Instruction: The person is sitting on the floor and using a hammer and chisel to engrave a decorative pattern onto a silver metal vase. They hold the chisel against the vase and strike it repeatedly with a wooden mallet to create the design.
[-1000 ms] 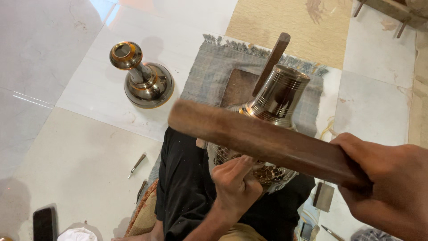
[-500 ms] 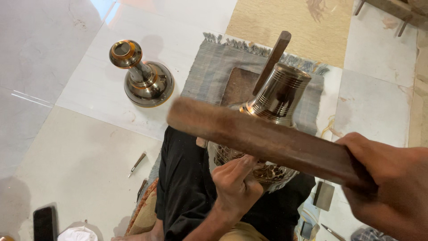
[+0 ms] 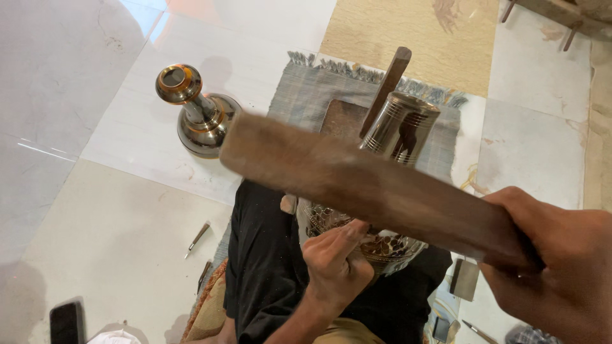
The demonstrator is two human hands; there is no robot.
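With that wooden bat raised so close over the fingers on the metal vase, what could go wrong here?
The right hand holds the wooden bat just above the left hand, so a stray blow might hit fingers. The ornate vase rests on the lap and might slip. A swing could perhaps reach the other brass vase standing nearby.

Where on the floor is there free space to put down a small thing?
Bare tiles lie left of the brass vase, and between it and the phone, apart from a small tool. It is crowded at the mat, where the right hand swings a wooden bat over the metal pot beside the left hand.
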